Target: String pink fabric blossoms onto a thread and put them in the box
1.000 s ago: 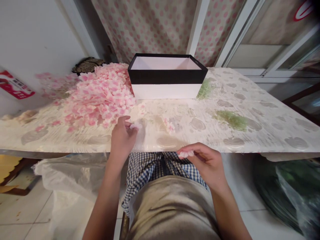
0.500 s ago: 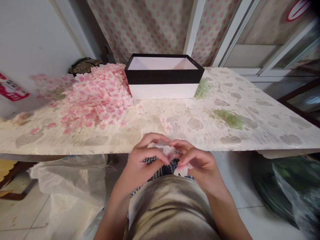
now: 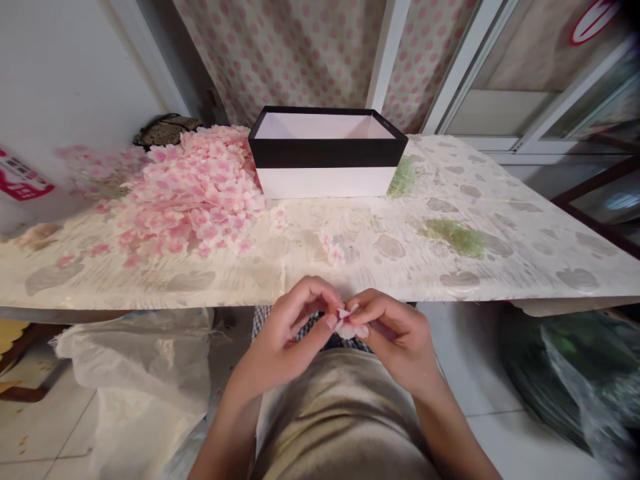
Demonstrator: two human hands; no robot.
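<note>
Pale pink artificial flower petals (image 3: 351,328) are pinched between my two hands, just in front of the table edge and above my lap. My left hand (image 3: 300,330) grips them with thumb and forefinger from the left. From the other side, my right hand (image 3: 395,330) holds them with its thumb and fingers, the other fingers curled. Beyond my fingertips a small pink flower piece (image 3: 332,249) lies on the tablecloth. To the left rises a large heap of pink flower petals (image 3: 200,193).
A white box with a black rim (image 3: 327,153) stands at the back of the table (image 3: 525,253). Green fibre tufts (image 3: 455,239) lie to the right. Below the edge hang a white plastic bag (image 3: 145,373) at left and a dark green bundle (image 3: 545,373) at right.
My hands have drawn together, and the two separate blossoms they held apart now meet at my fingertips. The left fingers have lowered slightly. Things on the table stay put.
</note>
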